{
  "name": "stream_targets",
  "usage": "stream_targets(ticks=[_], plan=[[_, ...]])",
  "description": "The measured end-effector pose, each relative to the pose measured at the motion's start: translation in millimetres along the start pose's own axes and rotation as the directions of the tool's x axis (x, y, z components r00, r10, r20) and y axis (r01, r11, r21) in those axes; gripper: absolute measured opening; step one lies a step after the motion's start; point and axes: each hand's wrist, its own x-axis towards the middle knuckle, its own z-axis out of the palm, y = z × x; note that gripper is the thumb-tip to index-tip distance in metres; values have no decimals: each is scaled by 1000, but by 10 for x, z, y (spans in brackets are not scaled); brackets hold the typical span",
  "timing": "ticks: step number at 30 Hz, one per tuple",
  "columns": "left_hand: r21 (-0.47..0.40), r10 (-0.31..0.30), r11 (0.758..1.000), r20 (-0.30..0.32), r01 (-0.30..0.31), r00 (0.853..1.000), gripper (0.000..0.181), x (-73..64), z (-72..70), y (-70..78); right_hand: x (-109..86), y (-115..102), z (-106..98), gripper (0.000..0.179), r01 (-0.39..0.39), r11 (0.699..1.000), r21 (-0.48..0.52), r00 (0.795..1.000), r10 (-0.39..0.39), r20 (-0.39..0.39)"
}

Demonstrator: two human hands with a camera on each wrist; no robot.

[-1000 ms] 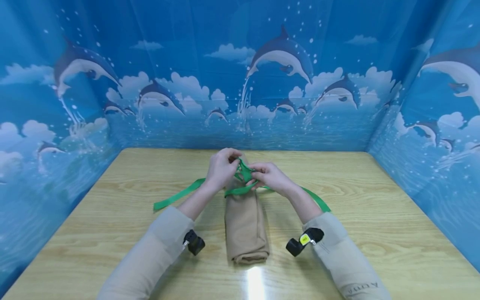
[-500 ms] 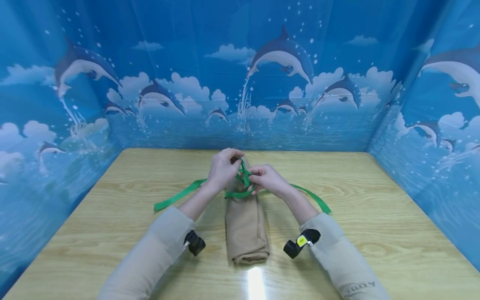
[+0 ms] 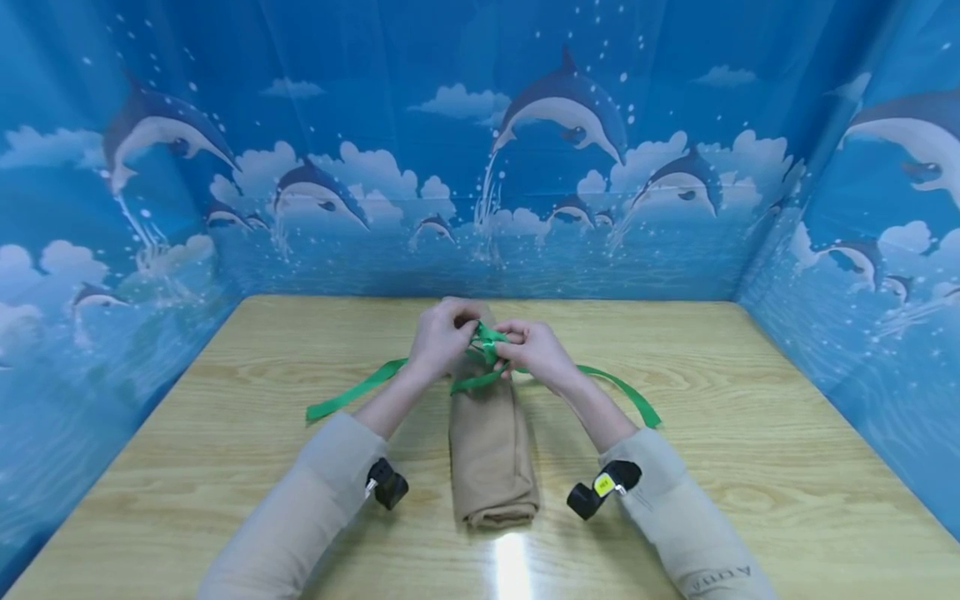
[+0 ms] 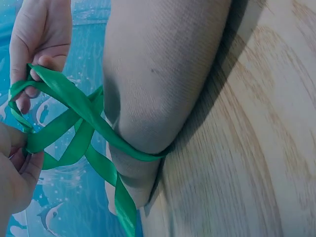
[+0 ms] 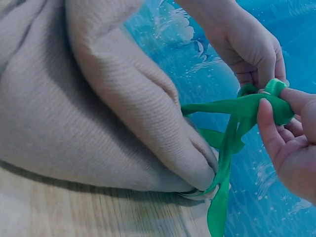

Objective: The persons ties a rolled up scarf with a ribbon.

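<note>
A tan cloth [image 3: 491, 458], rolled into a long bundle, lies lengthwise on the table, and a green ribbon [image 3: 480, 382] wraps round its far part. My left hand [image 3: 442, 337] pinches the ribbon between thumb and fingertips above the bundle. Opposite it, my right hand [image 3: 536, 350] pinches a looped part of the same ribbon. In the left wrist view the ribbon [image 4: 89, 113] crosses itself in loops between the two hands, raised off the cloth [image 4: 158, 74]. The right wrist view has a fold of ribbon [image 5: 247, 106] between the right thumb and fingers [image 5: 269, 128].
One loose ribbon tail [image 3: 352, 393] stretches over the wooden table [image 3: 225, 492] to the left, another tail [image 3: 622, 387] curves out to the right. A blue curtain [image 3: 420, 167] printed with dolphins stands behind and along both sides of the table.
The ribbon between my hands has shifted and bunched as the right fingers changed their hold slightly. My left hand and the cloth stay almost in place.
</note>
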Motion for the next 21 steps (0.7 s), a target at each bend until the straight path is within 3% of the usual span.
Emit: stream_targets(ticks=[9, 14, 21], plan=[[-4, -92, 996, 80, 93, 993, 11, 4, -26, -29, -13, -1, 10, 33, 170, 985, 4, 985, -170, -23], [3, -152, 988, 131, 153, 980, 11, -8, -17, -35, -26, -9, -4, 25, 175, 984, -27, 985, -175, 13], [3, -173, 985, 137, 174, 975, 12, -23, -1, -30, -44, -33, -45, 24, 150, 988, -45, 988, -148, 45]])
